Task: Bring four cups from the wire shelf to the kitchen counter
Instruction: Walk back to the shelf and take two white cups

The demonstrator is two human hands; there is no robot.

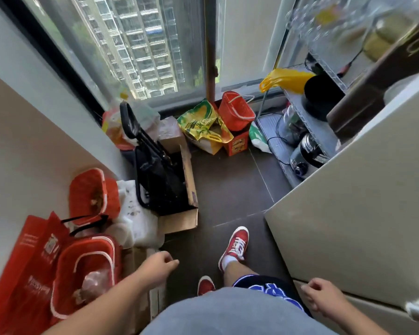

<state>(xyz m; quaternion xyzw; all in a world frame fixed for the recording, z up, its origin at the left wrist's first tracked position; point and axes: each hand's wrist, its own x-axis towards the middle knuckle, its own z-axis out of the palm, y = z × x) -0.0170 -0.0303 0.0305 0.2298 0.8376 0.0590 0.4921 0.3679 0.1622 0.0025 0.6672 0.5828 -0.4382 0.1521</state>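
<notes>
Both my hands are empty right now: left hand (159, 268) loosely curled over the dark floor (230, 187), right hand (322, 297) half-curled next to the pale cabinet (353, 213). Wire shelf (310, 131) is ahead on my right; blurry glassware (324, 18) up top, can't make out cups.

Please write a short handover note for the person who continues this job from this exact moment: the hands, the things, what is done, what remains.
Left hand: empty, fingers loosely curled, low by the floor clutter.
Right hand: empty, beside the pale cabinet.
Wire shelf: ahead on the right, holding appliances; blurred glassware on top may be the cups.
Done: no cup in hand; counter not in view.
Left: step to the shelf, take four cups, carry them to the counter.
</notes>
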